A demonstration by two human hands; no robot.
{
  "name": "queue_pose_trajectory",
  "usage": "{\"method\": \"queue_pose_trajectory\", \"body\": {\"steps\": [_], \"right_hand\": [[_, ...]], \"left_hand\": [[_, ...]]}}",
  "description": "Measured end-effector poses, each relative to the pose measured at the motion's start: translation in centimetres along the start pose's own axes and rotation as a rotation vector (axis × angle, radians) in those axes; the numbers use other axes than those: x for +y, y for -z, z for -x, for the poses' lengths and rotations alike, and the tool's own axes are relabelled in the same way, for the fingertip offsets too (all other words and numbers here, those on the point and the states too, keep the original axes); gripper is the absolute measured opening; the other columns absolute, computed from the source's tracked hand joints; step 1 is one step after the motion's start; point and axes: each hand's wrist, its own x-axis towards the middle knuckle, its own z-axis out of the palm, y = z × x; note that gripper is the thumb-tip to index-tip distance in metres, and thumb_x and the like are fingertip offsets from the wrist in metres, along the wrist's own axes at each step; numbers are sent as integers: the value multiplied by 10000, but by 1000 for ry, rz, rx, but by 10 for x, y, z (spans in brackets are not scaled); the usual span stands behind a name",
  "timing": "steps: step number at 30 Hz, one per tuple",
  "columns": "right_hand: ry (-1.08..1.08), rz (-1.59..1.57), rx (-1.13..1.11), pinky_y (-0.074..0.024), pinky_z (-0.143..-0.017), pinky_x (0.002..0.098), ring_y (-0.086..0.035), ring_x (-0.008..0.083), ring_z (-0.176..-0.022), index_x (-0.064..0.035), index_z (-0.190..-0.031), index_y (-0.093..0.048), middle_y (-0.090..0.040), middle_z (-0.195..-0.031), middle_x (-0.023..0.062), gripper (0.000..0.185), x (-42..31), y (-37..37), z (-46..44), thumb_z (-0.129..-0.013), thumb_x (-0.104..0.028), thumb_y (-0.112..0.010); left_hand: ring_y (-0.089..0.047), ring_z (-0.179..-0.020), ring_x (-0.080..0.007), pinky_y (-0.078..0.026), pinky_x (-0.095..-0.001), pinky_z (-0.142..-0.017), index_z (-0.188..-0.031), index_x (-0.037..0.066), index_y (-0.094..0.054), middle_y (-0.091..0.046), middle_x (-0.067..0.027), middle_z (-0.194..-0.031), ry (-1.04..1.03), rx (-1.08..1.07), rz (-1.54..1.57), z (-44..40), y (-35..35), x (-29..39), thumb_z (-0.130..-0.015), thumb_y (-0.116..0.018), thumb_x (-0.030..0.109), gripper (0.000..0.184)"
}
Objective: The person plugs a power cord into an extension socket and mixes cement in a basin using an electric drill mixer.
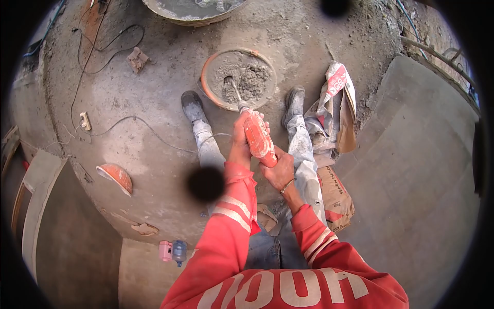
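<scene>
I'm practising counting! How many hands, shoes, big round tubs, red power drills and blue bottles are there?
Left hand and right hand: 2
Left shoe and right shoe: 2
Orange-rimmed tub and top-edge tub: 2
Red power drill: 1
Blue bottle: 1
Total: 8

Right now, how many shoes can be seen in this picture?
2: the left shoe is at the lower left of the bucket, the right shoe at its lower right. No other shows.
</scene>
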Motion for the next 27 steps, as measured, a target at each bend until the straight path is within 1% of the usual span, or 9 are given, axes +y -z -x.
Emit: {"method": "queue_pose_trajectory", "body": {"steps": [1, 4, 5, 9, 12, 14, 21, 23, 27], "right_hand": [[2, -7, 9, -543, -739, 435, -690, 420, -803, -15, -960, -698, -707, -829, 230, 318, -4, 5, -2, -692, -182, -733], [-18, -42, 16, -545, -747, 416, -707, 394, -806, -9, -1018, -709, -717, -843, 225, 361, -3, 13, -4, -690, -160, -719], [-30, -55, 15, -545, -749, 410, -713, 382, -807, -8, -1034, -711, -720, -846, 223, 374, -2, 15, -4, -691, -155, -715], [-64, -108, 43, -542, -733, 395, -730, 319, -783, 2, -1011, -717, -723, -811, 200, 358, 2, 22, -6, -687, -150, -712], [-103, -89, 40, -538, -714, 387, -727, 288, -754, 15, -976, -717, -720, -790, 194, 338, 9, 30, -7, -684, -157, -719], [-94, -43, 36, -536, -701, 385, -721, 275, -734, 21, -958, -715, -718, -780, 191, 332, 18, 33, -9, -682, -163, -725], [-176, -70, 30, -536, -701, 387, -716, 273, -722, 20, -951, -715, -720, -783, 189, 329, 45, 40, 1, -679, -165, -728], [-177, -69, 25, -537, -708, 389, -723, 278, -737, 14, -956, -718, -723, -792, 189, 332, 44, 40, 6, -677, -166, -730], [-136, -49, 55, -545, -720, 403, -726, 338, -775, -6, -980, -717, -723, -812, 204, 349, 43, 36, 11, -673, -170, -739]], "left_hand": [[-649, -746, -268, -570, -428, -652, -1007, 22, -574, -639, -120, -930, 11, -6, -11, -4, -2, -2, -932, -588, 358, 344], [-653, -763, -260, -564, -430, -659, -1059, 60, -551, -629, -100, -956, 20, -27, -32, -9, -11, -7, -907, -640, 389, 374], [-653, -734, -264, -563, -433, -629, -1056, 66, -551, -629, -102, -940, 26, -8, -12, -11, -15, -10, -894, -658, 367, 358], [-653, -683, -268, -562, -440, -574, -1053, 74, -548, -624, -109, -896, 62, -11, -29, -23, -22, -20, -863, -700, 322, 347], [-665, -720, -270, -577, -427, -636, -992, 57, -587, -652, -107, -876, 51, -21, -117, -27, -31, -28, -902, -644, 374, 335], [-665, -714, -269, -577, -427, -628, -981, 67, -584, -650, -105, -873, 83, -17, -125, -28, -35, -33, -902, -645, 369, 317], [-661, -702, -266, -576, -426, -618, -966, 87, -571, -636, -95, -866, 134, 31, -150, -31, -32, -58, -905, -641, 365, 293], [-659, -704, -266, -574, -423, -619, -972, 82, -572, -635, -94, -877, 101, 55, -160, -27, -29, -62, -907, -639, 369, 301], [-656, -713, -262, -575, -410, -626, -981, 67, -574, -635, -95, -903, 131, 46, -79, -28, -14, -66, -919, -623, 371, 314]]}}
